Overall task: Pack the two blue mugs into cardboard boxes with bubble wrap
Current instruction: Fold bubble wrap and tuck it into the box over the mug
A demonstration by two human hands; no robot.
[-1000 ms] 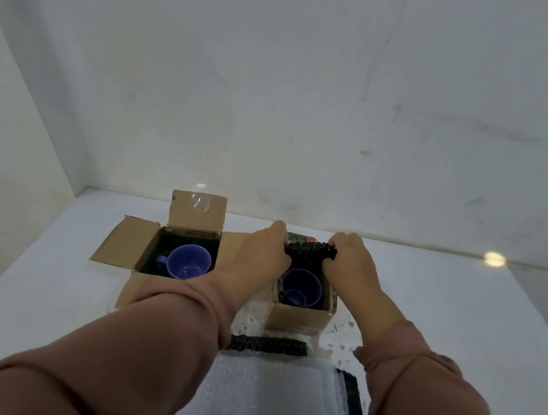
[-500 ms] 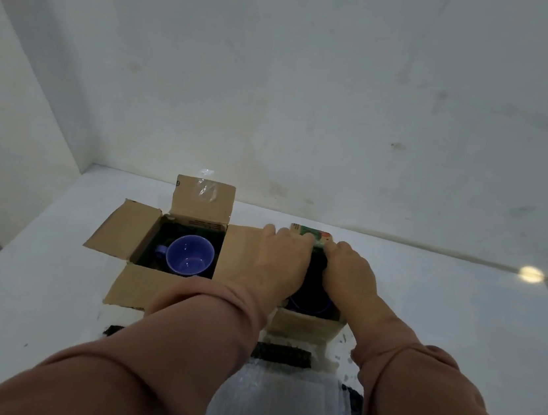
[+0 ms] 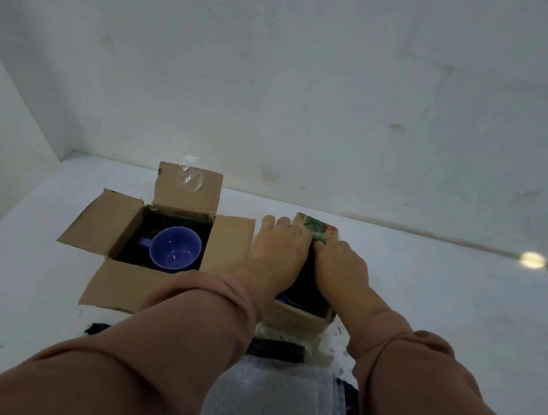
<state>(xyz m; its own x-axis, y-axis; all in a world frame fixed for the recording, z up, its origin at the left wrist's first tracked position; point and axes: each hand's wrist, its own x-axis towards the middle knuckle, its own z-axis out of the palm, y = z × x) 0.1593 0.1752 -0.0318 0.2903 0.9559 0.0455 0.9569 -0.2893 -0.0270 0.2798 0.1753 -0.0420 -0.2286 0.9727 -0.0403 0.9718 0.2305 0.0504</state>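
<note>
Both hands, left hand [image 3: 277, 252] and right hand [image 3: 339, 267], lie flat, palms down, over the right box [image 3: 300, 317], pressing dark wrap directly onto its mug [image 3: 300, 301] below them.

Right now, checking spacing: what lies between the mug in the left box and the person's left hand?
In the head view, only the left box's opened right flap lies between that mug and the left hand.

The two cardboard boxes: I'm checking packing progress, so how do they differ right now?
The left box has its flaps spread wide; on the right box the left hand and right hand press down. The left box's blue mug is fully exposed; the right box's mug shows only a rim. Both sit on the white table.
</note>
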